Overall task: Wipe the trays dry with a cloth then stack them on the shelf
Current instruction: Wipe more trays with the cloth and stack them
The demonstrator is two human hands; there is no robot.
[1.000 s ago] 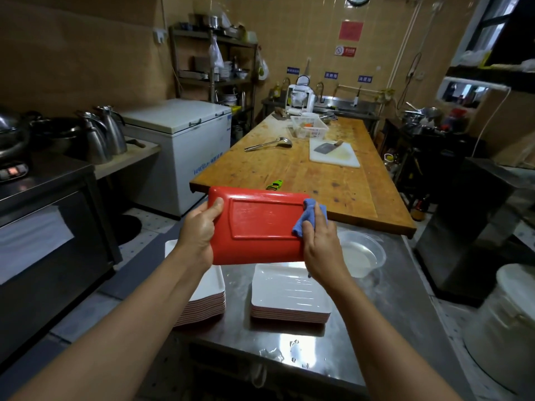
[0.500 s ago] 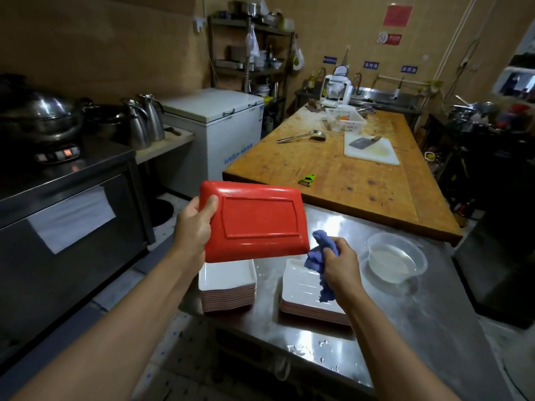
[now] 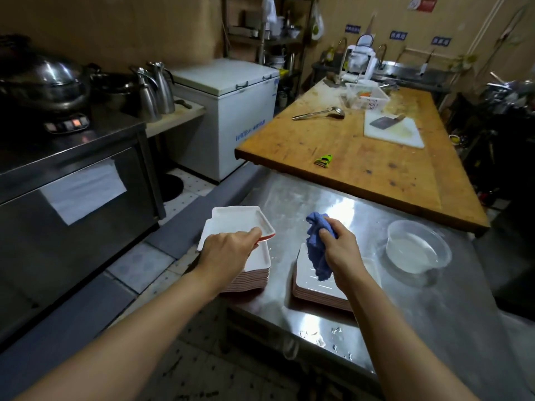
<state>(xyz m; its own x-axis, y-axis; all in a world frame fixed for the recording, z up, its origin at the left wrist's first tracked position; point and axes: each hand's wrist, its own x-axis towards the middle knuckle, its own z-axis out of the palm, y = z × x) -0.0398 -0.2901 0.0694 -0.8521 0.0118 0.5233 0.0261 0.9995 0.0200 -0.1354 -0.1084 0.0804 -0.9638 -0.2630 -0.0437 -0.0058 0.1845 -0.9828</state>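
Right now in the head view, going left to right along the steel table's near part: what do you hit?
Left hand holding a tray above the left tray stack → blue cloth gripped by the right hand over the right tray stack → clear plastic bowl.

The tray was white inside with a red underside. The cloth was blue. The stacked trays showed white tops and pinkish-red edges. The bench was grey steel, the peeler bright green.
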